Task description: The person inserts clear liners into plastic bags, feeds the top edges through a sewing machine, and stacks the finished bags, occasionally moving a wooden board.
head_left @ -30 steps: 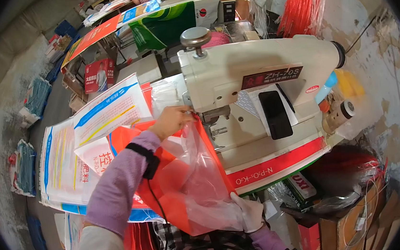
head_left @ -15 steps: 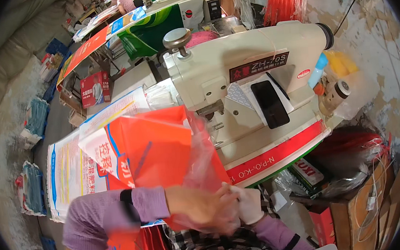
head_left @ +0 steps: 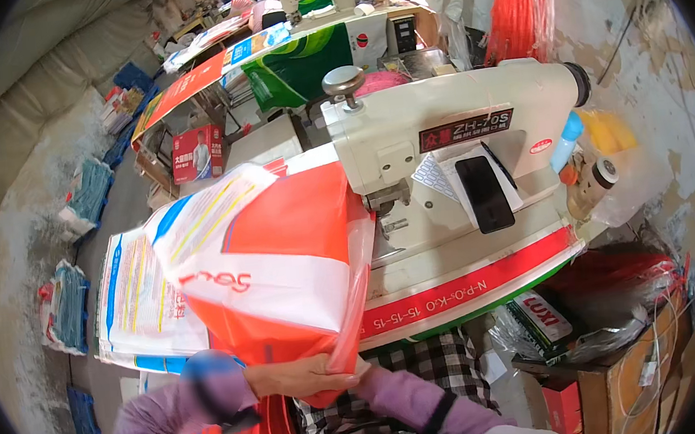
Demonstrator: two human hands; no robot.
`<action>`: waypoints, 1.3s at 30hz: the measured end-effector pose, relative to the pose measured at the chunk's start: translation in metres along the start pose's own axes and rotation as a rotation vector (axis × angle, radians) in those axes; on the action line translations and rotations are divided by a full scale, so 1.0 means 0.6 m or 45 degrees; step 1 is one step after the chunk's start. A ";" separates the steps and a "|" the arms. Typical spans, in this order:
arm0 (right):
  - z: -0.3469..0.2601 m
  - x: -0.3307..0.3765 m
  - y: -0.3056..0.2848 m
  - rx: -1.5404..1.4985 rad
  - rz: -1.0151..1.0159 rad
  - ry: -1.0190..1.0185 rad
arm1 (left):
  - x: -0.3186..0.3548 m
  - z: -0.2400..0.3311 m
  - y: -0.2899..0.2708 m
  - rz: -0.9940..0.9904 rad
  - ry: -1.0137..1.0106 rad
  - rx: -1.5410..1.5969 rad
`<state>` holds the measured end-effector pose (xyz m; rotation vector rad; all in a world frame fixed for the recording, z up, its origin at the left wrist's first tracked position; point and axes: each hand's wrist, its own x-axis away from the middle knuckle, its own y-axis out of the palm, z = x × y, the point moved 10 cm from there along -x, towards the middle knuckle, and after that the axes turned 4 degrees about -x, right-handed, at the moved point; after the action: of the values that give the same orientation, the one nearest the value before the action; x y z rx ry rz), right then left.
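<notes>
two hands meet at the near corner of a red-and-white sack (head_left: pixel 289 222), which lies just left of a cream sewing machine (head_left: pixel 463 114), on top of a pile of printed sacks (head_left: pixel 133 296). the left hand (head_left: pixel 300 376) grasps that corner, fingers wrapped over the gathered edge, where a strip of clear film (head_left: pixel 353 279) runs down along the sack's right side. the right hand (head_left: pixel 362 373) is close against it, mostly hidden behind the left fingers and the film, so i cannot tell what its fingers grip. the sack's far right edge is near the machine's needle area. on the machine's bed, a black phone (head_left: pixel 485 195) rests over white paper, with a dark pen (head_left: pixel 500 165) just beside it. below the arms, checked cloth (head_left: pixel 437 367) covers the lap, and folded red material (head_left: pixel 272 433) hangs near the left forearm. red strands (head_left: pixel 514 4) hang beyond the machine.
</notes>
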<state>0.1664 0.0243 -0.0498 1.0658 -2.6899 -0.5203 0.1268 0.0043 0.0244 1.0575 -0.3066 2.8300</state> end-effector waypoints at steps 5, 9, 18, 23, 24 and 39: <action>-0.085 -0.064 -0.011 -0.980 -0.607 0.954 | 0.056 0.000 -0.067 0.512 -0.043 0.448; -0.108 -0.088 -0.019 -0.898 -0.446 0.756 | 0.051 0.164 -0.101 0.654 0.371 -0.681; -0.108 -0.099 -0.023 0.616 -0.232 -0.097 | 0.005 0.105 0.000 0.003 0.258 -1.591; -0.116 -0.082 -0.036 0.754 -0.224 -0.036 | 0.136 0.173 -0.033 0.466 0.844 -1.318; -0.119 -0.085 -0.045 0.853 -0.209 -0.073 | 0.132 0.142 -0.040 0.292 0.421 -1.737; -0.073 -0.311 -0.002 2.109 -0.511 0.029 | -0.009 0.303 -0.010 -0.496 0.667 -1.399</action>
<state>0.3149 0.1416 -0.0205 1.7429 -2.4361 1.9684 0.2474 -0.0307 0.1557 0.1085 -1.2116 1.9368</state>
